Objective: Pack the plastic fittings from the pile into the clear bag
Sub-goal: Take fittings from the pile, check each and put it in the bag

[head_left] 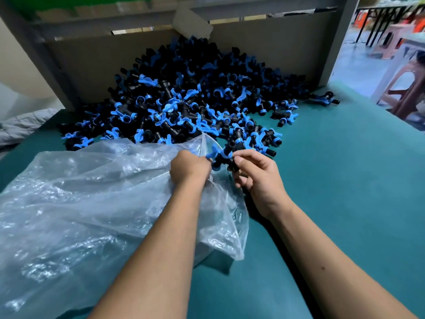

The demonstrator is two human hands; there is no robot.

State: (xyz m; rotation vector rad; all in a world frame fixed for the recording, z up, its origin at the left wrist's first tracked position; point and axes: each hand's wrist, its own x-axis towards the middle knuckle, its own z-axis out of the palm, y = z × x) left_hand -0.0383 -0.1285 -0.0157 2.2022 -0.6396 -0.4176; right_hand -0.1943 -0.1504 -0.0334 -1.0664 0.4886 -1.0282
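Right hand (254,174) pinches fitting (222,155); left hand (189,168) seemingly grips bag (92,192).

The crumpled clear plastic bag (92,203) runs off the left and near edges; the left hand (188,168) hides its fingers in the bag's mouth; far right, brown plastic stools (402,88) are blurred and cut off.
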